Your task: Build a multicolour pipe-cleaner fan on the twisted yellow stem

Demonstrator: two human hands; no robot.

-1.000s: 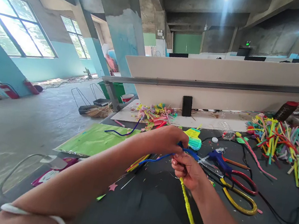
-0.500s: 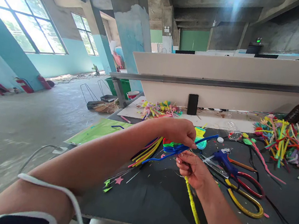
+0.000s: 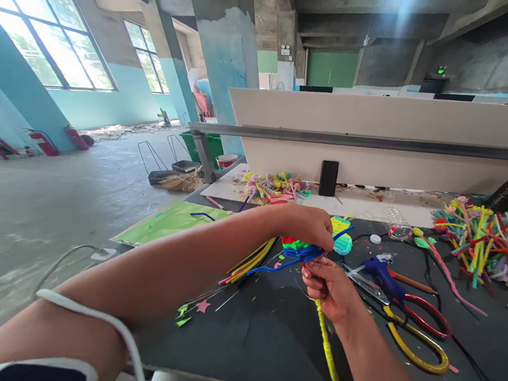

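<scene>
Between my hands is a red, green and blue piece [image 3: 298, 249] wound from pipe cleaners. A blue pipe cleaner [image 3: 265, 270] trails from it to the left, and a blue end sticks out to the upper right past my fingers. My left hand [image 3: 313, 226] reaches over the top with fingers closed on the blue pipe cleaner. From below, my right hand [image 3: 328, 284] pinches the lower edge of the wound piece. A twisted yellow pipe cleaner stem [image 3: 326, 348] hangs beneath my right hand. Part of the piece is hidden by my left hand.
Right of my hands lie a blue glue gun [image 3: 385, 274], red-handled scissors [image 3: 426, 313] and yellow-handled ones [image 3: 421, 349]. Pipe cleaner heaps sit at far right [image 3: 484, 244] and back left [image 3: 273, 187]. A phone [image 3: 328, 178] leans on the divider. A white cable [image 3: 96, 315] crosses my left forearm.
Less of the blue end now sticks out past my left fingers. My left hand has shifted slightly, and more green shows on the piece. My right hand keeps its pinch.
</scene>
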